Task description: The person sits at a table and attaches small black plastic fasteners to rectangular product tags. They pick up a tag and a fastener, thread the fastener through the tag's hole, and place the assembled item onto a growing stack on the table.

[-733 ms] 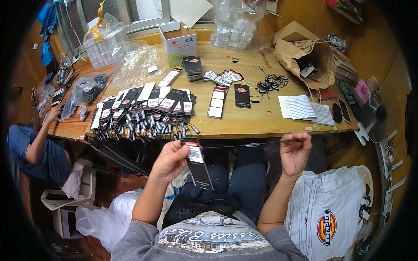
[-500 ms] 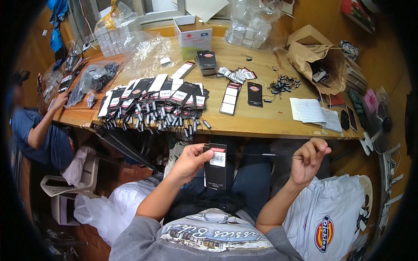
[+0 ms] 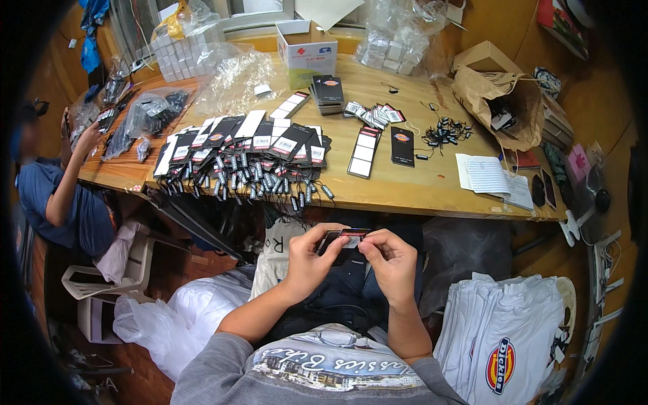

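Observation:
A black hang tag with a red and white label is held above my lap, tilted nearly edge-on. My left hand is closed on its left part, thumb on the front face. At its right end, my right hand pinches with thumb and fingertips; whether the cord is also between them is hidden. On the table in front lies a heap of black and white hang tags, their black cords with small plastic seals hanging toward the near edge.
A stack of black tags stands by a white box. Loose corded seals, a notebook and a paper bag lie on the right. Folded white shirts sit beside me. Another person works at far left.
My right hand has come in from the right, where it held the black cord stretched out, to the tag's end. The tag has tilted from upright to nearly edge-on.

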`<state>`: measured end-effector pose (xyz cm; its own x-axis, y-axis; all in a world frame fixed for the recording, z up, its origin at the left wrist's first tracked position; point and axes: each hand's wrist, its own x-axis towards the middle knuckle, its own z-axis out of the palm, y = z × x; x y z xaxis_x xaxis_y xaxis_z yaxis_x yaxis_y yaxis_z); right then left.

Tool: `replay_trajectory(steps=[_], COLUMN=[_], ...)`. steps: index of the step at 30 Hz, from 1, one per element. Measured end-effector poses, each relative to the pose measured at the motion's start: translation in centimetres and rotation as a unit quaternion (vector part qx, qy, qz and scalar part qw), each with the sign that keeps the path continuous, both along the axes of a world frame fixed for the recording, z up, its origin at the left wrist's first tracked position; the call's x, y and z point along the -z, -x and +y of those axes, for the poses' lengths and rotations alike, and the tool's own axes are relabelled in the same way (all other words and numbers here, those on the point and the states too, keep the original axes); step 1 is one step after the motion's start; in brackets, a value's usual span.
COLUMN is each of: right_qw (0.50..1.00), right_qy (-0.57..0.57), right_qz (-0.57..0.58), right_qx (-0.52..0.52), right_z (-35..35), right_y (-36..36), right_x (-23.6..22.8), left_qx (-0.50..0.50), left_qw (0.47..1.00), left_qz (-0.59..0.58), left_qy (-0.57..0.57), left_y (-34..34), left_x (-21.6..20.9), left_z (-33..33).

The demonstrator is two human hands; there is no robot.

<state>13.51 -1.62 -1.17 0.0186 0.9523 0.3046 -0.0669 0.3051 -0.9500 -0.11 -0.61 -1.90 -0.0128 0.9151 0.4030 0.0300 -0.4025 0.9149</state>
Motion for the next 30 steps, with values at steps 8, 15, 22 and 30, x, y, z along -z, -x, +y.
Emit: replay_trajectory(steps=[8,15,22,30], right_qw=[0.999,0.998,0.981,0.978], right_qy=[0.005,-0.002,-0.089,-0.158], right_qz=[-0.054,-0.063,-0.144,-0.099], right_qx=[0.0,0.0,0.097,0.092], right_z=[0.2,0.3,0.2,0.4], right_y=[-0.2,-0.6,0.7,1.2], right_x=[-0.3,-0.1,-0.5,0.2], left_qx=[-0.055,-0.052,-0.067,-0.033], left_qw=[0.988,0.932,0.965,0.964], left_qz=[0.107,0.243,0.155,0.151], left_qy=[-0.1,-0.264,-0.2,-0.217], left_y=[0.1,1.0,0.3,0.4], left_x=[-1.1,-0.7,0.1,-0.9], left_z=[-0.6,0.1,-0.5,-0.4])
